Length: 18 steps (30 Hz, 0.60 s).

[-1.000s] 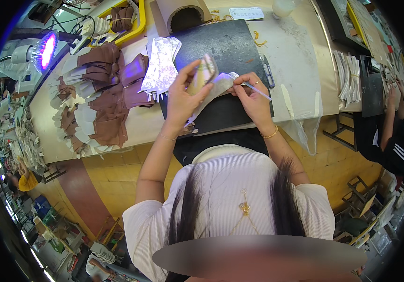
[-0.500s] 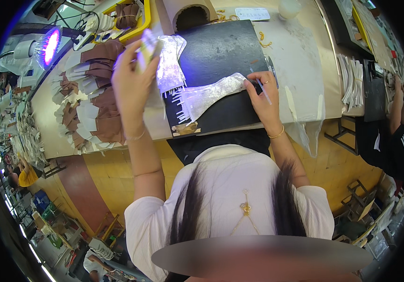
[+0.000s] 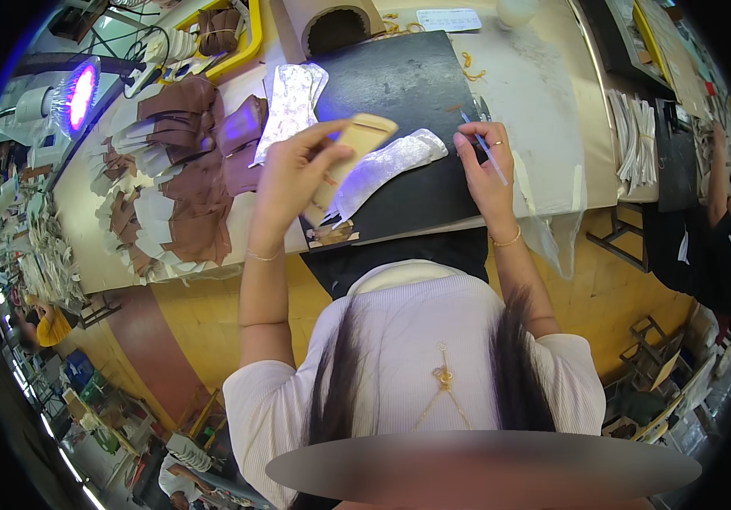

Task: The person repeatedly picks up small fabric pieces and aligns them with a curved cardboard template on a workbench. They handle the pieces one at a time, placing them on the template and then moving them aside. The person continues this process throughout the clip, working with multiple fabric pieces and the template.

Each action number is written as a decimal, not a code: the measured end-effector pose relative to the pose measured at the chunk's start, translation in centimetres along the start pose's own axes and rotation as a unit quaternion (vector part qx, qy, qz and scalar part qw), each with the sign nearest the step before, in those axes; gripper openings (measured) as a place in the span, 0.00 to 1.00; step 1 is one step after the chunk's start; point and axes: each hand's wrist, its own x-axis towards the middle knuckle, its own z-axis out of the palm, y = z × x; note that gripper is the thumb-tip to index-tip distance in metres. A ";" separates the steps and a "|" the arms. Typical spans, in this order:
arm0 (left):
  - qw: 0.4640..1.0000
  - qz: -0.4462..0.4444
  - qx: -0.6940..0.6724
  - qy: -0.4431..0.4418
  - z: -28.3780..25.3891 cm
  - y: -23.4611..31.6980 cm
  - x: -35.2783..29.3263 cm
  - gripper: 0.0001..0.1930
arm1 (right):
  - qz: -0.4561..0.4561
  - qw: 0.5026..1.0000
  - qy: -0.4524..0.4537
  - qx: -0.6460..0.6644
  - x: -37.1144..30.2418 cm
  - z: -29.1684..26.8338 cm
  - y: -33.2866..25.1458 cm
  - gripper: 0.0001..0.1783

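Note:
My left hand [image 3: 299, 174] is closed on a flat, pale tan block [image 3: 369, 130] with a dark slot across its top, its exact kind unclear. It is over the left end of a silvery, curved piece [image 3: 395, 170] lying on the black board [image 3: 391, 72]; the block hides part of that piece. My right hand [image 3: 490, 183] grips a thin bluish stick, like a pen [image 3: 497, 170], just right of the silvery piece and apart from it. A stack of similar silvery pieces [image 3: 293, 93] lies at the board's left edge.
Stacked brown and white cut pieces [image 3: 191, 204] cover the table's left side. A lit lamp [image 3: 78, 95] hangs at the left. Behind stand a yellow tray [image 3: 255, 30] and a cardboard tube [image 3: 344, 13]. Clear sheeting [image 3: 544, 170] spreads at right, and another person [image 3: 718, 229] is farther right.
My left hand has brought the tan block rightward and nearer, over the silvery piece. My right hand has come off that piece and shifted slightly right, still with the thin stick.

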 end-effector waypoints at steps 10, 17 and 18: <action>0.938 0.208 0.277 0.010 6.1 -2.7 -0.3 0.14 | -0.005 1.000 -0.007 -0.018 -0.1 -0.1 -0.8 0.06; 0.876 0.318 0.356 0.073 7.1 -4.1 -0.8 0.13 | -0.015 1.000 -0.020 -0.017 -0.2 0.0 -0.8 0.06; 0.863 0.330 0.375 0.078 7.3 -4.2 -0.8 0.13 | -0.020 0.999 -0.020 -0.016 -0.1 0.0 -0.8 0.06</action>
